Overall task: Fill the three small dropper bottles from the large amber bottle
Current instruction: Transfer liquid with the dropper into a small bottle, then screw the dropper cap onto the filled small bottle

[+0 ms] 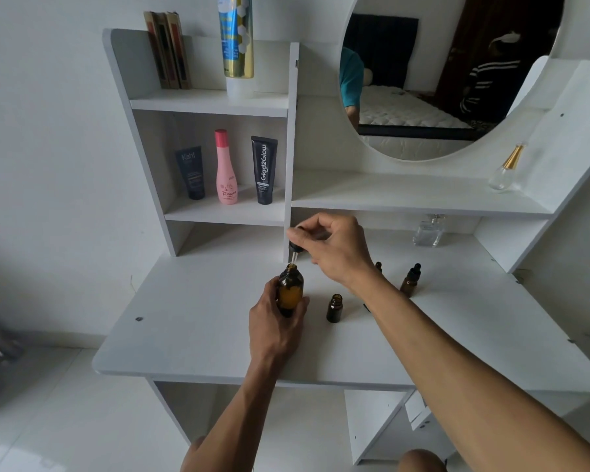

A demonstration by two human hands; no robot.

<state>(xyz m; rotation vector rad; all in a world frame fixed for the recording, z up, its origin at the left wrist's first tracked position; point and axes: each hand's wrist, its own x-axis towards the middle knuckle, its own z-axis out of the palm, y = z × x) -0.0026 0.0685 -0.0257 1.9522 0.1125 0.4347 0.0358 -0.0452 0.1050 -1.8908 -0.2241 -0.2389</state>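
Both forearms were bare to the frame edge, no sleeves, no watch or bands at the wrists. Left hand (276, 321) & right hand (334, 247) had no gloves, no rings visible. Two bare knees showed at the bottom edge, nothing worn on them.

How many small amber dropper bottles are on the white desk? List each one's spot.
3: an uncapped one beside the large amber bottle, a capped one farther right, and one mostly hidden behind the right forearm.

We face a white vanity desk (191, 338) with shelves against a white wall (41, 131). We note its round mirror (423, 97), pale tiled floor (65, 420).
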